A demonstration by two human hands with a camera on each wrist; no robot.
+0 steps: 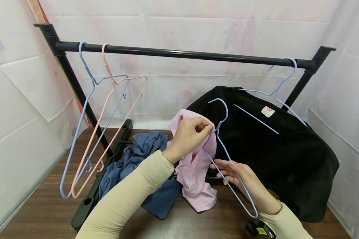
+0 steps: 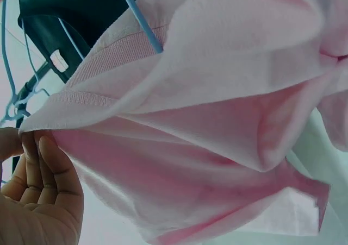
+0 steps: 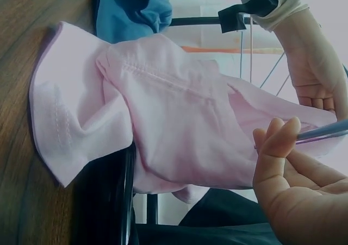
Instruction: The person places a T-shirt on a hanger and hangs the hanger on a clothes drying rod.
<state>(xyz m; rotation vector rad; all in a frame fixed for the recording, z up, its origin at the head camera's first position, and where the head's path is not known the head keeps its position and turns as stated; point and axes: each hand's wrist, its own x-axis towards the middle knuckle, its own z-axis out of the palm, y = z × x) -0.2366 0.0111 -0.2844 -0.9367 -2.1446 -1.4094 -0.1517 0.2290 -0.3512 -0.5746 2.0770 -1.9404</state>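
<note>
Pink shirt (image 1: 198, 186) hung from the left hand (image 1: 189, 135), with a blue hanger (image 1: 226, 111) in the right hand (image 1: 242, 179).
We saw the left hand pinch the shirt's edge just beside the hanger's neck, above the desk (image 1: 230, 227), while the right hand held the hanger's lower wires in a narrow, light grip; 1 arm of that hanger ran into the shirt's neck opening. To the left, a dark blue garment (image 1: 164, 200) lay crumpled on the desk. We also saw a black shirt (image 1: 275, 166) on a 2nd blue hanger (image 1: 286, 79) at the rail's right end, and 1 pale blue hanger (image 1: 83, 61) beside 1 pink hanger (image 1: 106, 62) on the rail (image 1: 179, 53) at the left.
</note>
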